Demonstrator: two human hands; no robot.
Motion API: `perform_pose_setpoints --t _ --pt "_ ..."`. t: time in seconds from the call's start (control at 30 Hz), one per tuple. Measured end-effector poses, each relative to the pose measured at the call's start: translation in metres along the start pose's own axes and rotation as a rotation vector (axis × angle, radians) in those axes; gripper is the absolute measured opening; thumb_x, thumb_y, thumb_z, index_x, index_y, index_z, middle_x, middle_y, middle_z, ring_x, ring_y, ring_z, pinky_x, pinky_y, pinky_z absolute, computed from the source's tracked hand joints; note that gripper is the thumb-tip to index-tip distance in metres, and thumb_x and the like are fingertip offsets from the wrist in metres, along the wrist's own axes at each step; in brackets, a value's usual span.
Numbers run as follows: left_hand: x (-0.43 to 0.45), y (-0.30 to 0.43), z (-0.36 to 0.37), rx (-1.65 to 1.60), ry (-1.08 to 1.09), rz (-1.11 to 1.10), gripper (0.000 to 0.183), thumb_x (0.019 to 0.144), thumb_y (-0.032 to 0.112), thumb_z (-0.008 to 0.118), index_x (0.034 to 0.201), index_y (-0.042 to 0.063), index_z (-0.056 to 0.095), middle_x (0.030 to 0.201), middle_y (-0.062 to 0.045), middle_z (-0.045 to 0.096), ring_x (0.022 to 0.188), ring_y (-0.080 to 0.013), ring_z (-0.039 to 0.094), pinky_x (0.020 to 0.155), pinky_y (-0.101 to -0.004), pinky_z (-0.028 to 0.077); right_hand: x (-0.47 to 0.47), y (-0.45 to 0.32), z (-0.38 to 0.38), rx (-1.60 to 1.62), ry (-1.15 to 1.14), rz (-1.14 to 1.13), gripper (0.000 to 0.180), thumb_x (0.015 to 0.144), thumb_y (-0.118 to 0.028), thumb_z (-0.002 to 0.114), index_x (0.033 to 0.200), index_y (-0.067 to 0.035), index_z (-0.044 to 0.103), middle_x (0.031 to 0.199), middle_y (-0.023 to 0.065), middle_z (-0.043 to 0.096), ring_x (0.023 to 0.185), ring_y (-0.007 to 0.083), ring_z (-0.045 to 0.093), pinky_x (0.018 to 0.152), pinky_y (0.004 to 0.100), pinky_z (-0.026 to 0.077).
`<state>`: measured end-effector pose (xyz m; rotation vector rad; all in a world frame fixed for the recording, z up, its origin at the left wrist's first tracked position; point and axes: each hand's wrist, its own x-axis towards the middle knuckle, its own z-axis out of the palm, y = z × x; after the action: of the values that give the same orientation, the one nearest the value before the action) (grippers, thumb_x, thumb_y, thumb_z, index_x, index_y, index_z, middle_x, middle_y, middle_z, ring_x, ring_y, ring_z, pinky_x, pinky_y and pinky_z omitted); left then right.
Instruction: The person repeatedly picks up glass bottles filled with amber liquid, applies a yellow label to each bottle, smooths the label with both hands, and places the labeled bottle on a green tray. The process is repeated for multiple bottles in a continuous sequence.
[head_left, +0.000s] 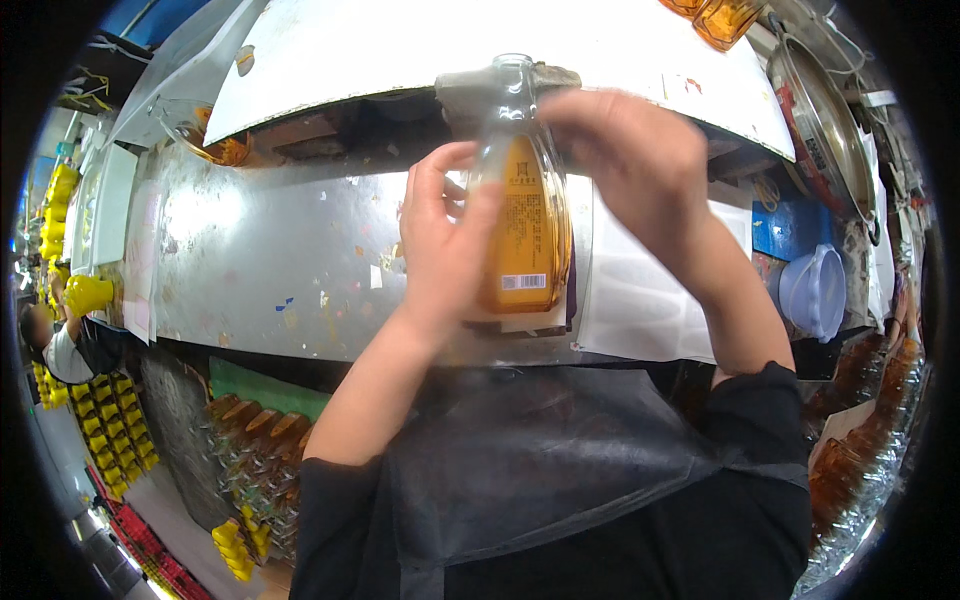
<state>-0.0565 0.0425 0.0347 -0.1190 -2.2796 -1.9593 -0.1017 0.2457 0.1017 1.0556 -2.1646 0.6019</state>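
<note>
A glass bottle (525, 217), clear at the neck and amber lower down, stands before me with printed writing and a barcode on its side. My left hand (450, 240) is at the bottle's left side, thumb along the glass and fingers curled behind it; how firmly it grips is unclear. Blurred, my right hand (637, 150) is beside the neck on the right, its fingertips near the glass; whether they touch cannot be told. Behind the neck lies a greyish, cloth-like bundle (465, 94) at the edge of a raised white board (360, 45).
White sheets (645, 292) lie on the metal worktable (262, 247) at right, near a light-blue bucket (814, 292) and a large metal pan (832, 127). Amber glassware (225, 146) sits at the board's left. Many bottles (262, 435) stand below the table. A person (67, 349) is far left.
</note>
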Motion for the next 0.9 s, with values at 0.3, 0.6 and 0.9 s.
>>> perform_pose_setpoints --t 0.3,0.6,0.9 --pt "-0.006 -0.005 -0.003 -0.103 -0.048 -0.056 0.040 0.105 0.028 0.062 0.140 0.007 0.060 0.123 -0.009 0.054 0.112 -0.0175 0.057 0.097 -0.0343 0.050 -0.027 -0.056 -0.021 0.290 -0.157 0.018 0.020 0.084 -0.010 0.074 0.103 -0.010 0.072 0.092 0.0060 0.074 0.079 0.0213 0.073 0.073 0.0347 0.061" --pt "-0.010 -0.002 -0.002 -0.120 -0.052 -0.049 0.047 0.103 0.030 0.067 0.145 0.009 0.058 0.130 -0.011 0.053 0.112 -0.0202 0.059 0.095 -0.0359 0.054 -0.103 -0.079 -0.009 0.401 -0.340 -0.123 0.024 0.085 -0.007 0.077 0.108 -0.007 0.074 0.103 0.0106 0.077 0.092 0.0247 0.077 0.077 0.0359 0.064" --pt "-0.049 -0.011 -0.012 0.410 -0.106 0.263 0.071 0.105 0.033 0.058 0.161 -0.002 0.033 0.152 -0.021 0.044 0.138 -0.0338 0.047 0.120 -0.0465 0.033 -0.041 -0.026 0.006 0.046 -0.017 0.221 0.035 0.088 0.000 0.076 0.122 -0.003 0.069 0.102 0.0148 0.075 0.083 0.0285 0.075 0.070 0.0363 0.062"
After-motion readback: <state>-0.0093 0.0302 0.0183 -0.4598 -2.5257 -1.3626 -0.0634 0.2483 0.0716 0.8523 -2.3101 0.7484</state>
